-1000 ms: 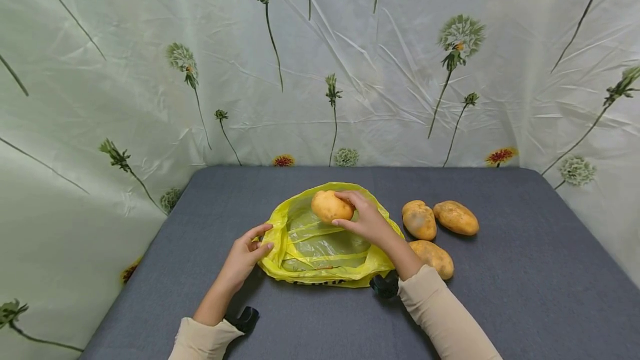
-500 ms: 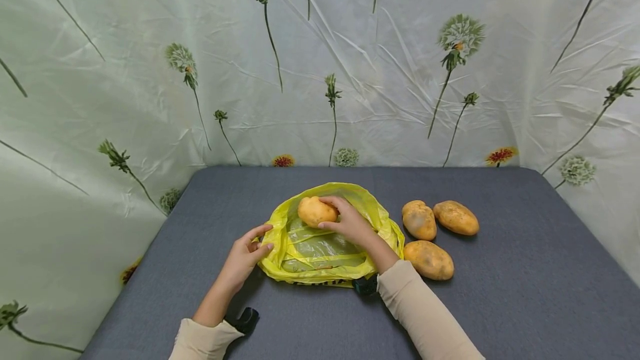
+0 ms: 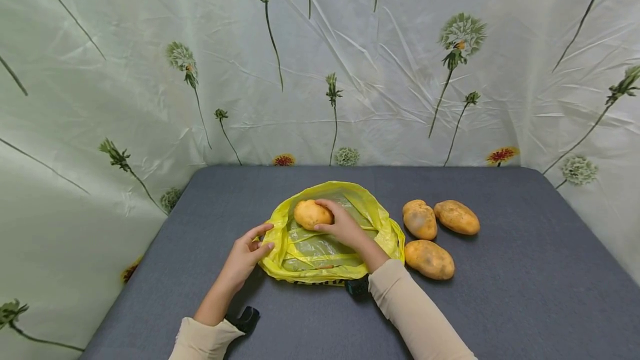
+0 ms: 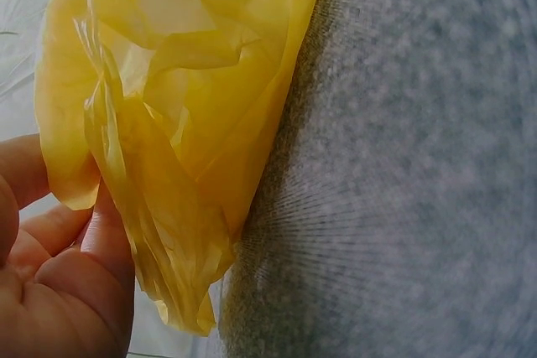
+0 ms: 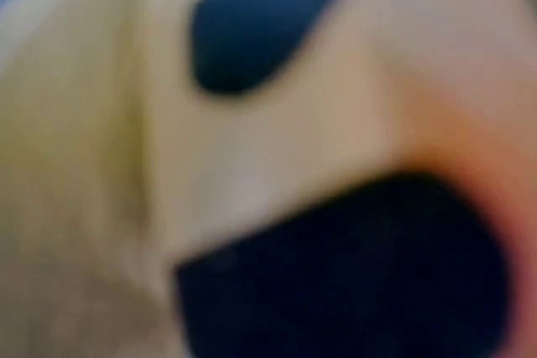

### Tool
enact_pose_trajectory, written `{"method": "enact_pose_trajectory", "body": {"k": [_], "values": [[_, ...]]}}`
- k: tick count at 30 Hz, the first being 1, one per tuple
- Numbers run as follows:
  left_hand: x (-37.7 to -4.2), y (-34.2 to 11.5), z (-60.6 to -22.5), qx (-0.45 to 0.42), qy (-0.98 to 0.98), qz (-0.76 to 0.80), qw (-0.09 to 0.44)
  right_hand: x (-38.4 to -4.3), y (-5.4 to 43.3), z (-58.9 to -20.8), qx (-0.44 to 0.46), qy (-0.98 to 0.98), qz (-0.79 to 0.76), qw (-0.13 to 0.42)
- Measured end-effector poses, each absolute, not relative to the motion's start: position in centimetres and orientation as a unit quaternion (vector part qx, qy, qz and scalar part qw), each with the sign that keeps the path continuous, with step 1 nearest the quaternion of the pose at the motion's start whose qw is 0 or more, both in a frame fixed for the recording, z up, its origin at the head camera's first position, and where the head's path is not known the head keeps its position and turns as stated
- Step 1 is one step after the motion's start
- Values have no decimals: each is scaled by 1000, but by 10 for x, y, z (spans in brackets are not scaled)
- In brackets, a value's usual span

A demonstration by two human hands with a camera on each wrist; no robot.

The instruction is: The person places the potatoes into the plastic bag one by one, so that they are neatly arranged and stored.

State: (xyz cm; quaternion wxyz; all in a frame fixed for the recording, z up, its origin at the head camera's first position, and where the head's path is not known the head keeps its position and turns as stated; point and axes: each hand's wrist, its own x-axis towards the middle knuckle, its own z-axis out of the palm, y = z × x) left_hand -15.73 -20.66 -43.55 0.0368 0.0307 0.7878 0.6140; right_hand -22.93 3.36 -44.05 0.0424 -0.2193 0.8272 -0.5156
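Note:
A yellow plastic bag [image 3: 380, 213] lies on the grey table with its mouth spread wide. Inside its mouth, near the left back, my right hand [image 3: 345, 229] grips a potato [image 3: 311, 214] between thumb and fingers. At the bag's left rim my left hand [image 3: 243, 255] holds the edge. In the left wrist view, fingers of the left hand [image 4: 71, 270] lie on either side of a fold of the yellow plastic [image 4: 168, 157]. The right wrist view is too blurred to show the hand's work.
To the right of the bag lie more potatoes: one nearest the bag [image 3: 430, 260], one behind it [image 3: 419, 220] and one farther right [image 3: 456, 217]. A pale flowered curtain [image 3: 400, 60] hangs behind the grey table [image 3: 520, 260]. Black straps sit at both wrists.
My right hand has moved left and slightly toward me with the potato, to the left part of the bag's mouth. The left hand has stayed at the rim.

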Motion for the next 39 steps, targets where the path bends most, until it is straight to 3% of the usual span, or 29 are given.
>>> {"method": "enact_pose_trajectory", "body": {"k": [20,39], "values": [[-157,-207,-436,35,786,616,35,-214,43,-409,-263,819,-509,3],[-157,-207,-436,41,783,619,33,-182,91,-378,-295,830,-470,-52]]}}
